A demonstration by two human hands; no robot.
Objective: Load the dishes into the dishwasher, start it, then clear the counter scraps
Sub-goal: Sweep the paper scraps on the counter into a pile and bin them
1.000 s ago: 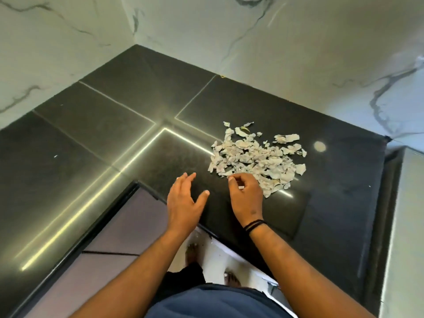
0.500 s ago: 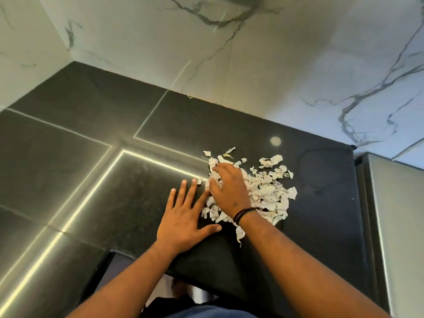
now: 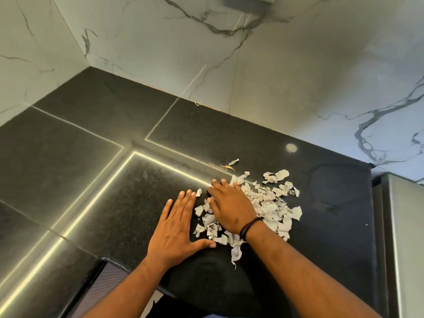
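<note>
A second ago the right hand (image 3: pixel 231 208) was pinching at the near rim of the pale torn scraps (image 3: pixel 268 203); it now lies flat, fingers spread, on the pile's left part, near the black worktop's (image 3: pixel 114 184) front edge. The left hand (image 3: pixel 176 228) presses flat just beside it, so raking them together looks under way. Scraps under the right palm are hidden; no dishwasher is in view.

White grey-veined marble walls (image 3: pixel 298 65) meet at a corner above a glossy black counter (image 3: pixel 80 145).

Both hands flat on counter (image 3: pixel 91 157), right hand (image 3: pixel 231 208) on scraps (image 3: pixel 273 203)
</note>
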